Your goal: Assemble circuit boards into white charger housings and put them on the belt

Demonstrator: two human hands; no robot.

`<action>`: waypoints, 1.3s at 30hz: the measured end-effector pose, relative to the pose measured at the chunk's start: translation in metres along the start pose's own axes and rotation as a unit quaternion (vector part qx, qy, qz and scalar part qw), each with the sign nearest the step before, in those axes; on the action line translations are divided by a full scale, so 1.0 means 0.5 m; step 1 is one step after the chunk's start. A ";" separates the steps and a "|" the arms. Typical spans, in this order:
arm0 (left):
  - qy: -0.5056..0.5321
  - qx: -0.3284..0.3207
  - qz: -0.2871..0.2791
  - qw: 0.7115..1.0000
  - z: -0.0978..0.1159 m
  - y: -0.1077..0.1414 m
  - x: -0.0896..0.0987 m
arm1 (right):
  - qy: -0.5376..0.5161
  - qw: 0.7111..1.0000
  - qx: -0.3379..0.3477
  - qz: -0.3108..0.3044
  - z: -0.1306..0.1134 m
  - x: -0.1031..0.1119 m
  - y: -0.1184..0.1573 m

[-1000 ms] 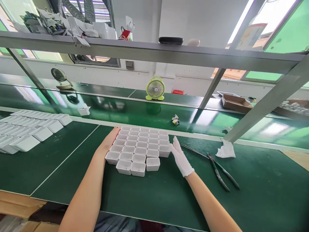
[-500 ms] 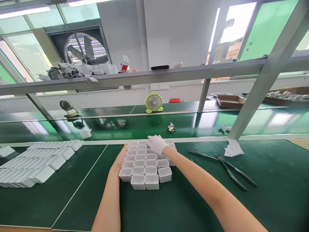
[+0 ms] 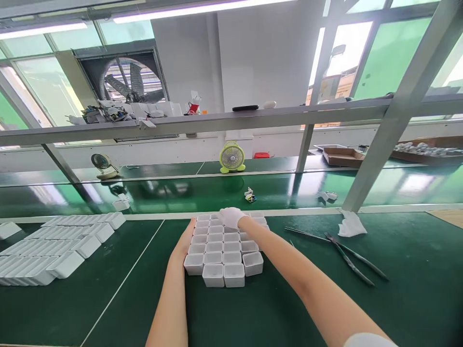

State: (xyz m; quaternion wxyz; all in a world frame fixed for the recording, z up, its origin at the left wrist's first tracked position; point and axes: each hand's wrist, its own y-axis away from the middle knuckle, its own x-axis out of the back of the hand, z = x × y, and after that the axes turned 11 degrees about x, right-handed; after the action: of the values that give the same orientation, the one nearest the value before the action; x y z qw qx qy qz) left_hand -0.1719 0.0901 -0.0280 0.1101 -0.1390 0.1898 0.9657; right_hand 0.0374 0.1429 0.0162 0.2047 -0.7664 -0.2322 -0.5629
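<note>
Several small white open-topped boxes [image 3: 213,274] stand packed in rows on the green table, their hollow insides facing up. Bare and stretched forward, my left hand [image 3: 185,239] lies flat along the left side of the block, touching it. My right hand [image 3: 231,218], in a white glove, is over the boxes of the far rows with its fingers bent downward. Its fingertips do not show clearly, so whether it grips a box is hidden. At the block's near right corner, one box [image 3: 252,263] sits slightly askew from the rows.
More white boxes [image 3: 65,263] lie in rows at left. Long-handled pliers [image 3: 349,255], thin tweezers [image 3: 306,233] and a crumpled white glove or cloth [image 3: 351,224] lie at right. Beyond runs a glossy green belt carrying a small circuit board [image 3: 249,195]. A green fan [image 3: 232,157] stands behind.
My right hand has drawn its fingers lower over the far boxes. The circuit board and white pieces on the belt have shifted left. The camera has tilted slightly upward.
</note>
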 end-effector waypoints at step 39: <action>-0.731 -0.431 0.230 0.476 -0.248 0.054 -0.402 | 0.007 0.888 -0.433 0.152 0.553 0.056 0.228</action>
State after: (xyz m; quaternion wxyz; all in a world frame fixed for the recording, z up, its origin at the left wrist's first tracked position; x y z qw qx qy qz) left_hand 0.0376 -0.0158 -0.0666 -0.0913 0.6361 -0.3744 0.6684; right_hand 0.3237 0.2134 -0.0408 -0.0632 -0.8006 0.1552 -0.5752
